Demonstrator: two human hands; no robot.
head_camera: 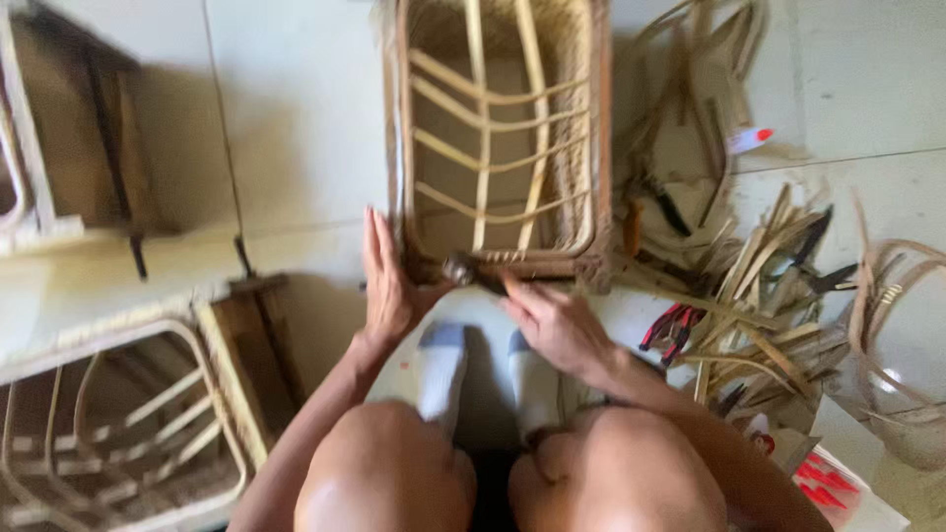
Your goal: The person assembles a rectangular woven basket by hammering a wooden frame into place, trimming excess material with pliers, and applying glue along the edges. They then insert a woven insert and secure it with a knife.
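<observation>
Wicker frame (498,138) lay on the pale tiled floor (296,108) just ahead of the person's socked feet (443,365), its woven sides and thin cross slats showing and its far end cut off by the top edge. Another frame (118,433) sat at lower left, partly out of view. Loose cane strips (759,286) were heaped to the right, with red-handled pliers (670,325) among them. The left hand (386,281) lay flat and open against the frame's near left corner. The right hand (557,320) pinched a small dark tool (463,270) at the near rail; blur hid what kind.
</observation>
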